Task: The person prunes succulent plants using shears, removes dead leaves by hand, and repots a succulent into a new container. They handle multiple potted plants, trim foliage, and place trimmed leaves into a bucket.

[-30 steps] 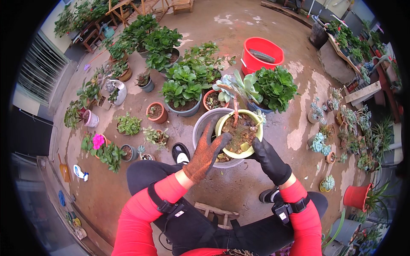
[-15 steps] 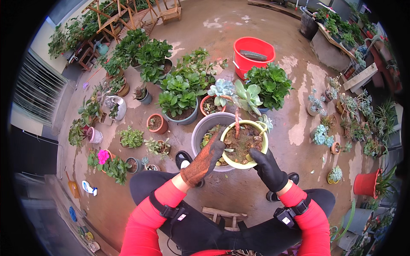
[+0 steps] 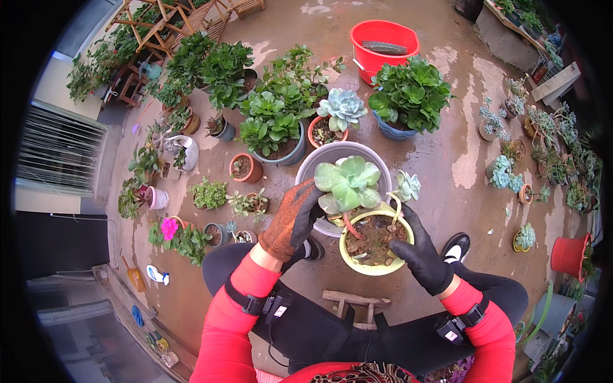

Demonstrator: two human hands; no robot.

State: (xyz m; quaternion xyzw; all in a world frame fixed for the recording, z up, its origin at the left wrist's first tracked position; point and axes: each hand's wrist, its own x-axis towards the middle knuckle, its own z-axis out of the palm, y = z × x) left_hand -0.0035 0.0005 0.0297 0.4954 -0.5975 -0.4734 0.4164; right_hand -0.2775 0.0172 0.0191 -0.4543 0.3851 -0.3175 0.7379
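Note:
My right hand (image 3: 424,255), in a black glove, grips the right rim of a pale yellow pot (image 3: 350,260) with brown soil, its thumb over the soil. A succulent on a bent reddish stem leans from the pot, carrying a large green rosette (image 3: 348,182). A smaller pale rosette (image 3: 407,186) hangs over the far right rim. My left hand (image 3: 290,220), in an orange and black glove, curls against the left side of the large rosette; the leaves partly hide its fingertips. Just beyond stands a wide grey pot (image 3: 308,171), partly covered by the rosette.
A red bucket (image 3: 385,48) holding a dark ridged object stands ahead. Leafy green plants (image 3: 412,96) and a blue-grey succulent (image 3: 343,109) grow beyond the grey pot. More pots line both sides. A low wooden stool (image 3: 356,300) sits between my legs, and a spray bottle (image 3: 158,275) lies left.
The yellow pot has come nearer to me, and its succulent has turned, bringing the green rosette over the grey pot. My left hand has left the rim for the rosette. The view has shifted.

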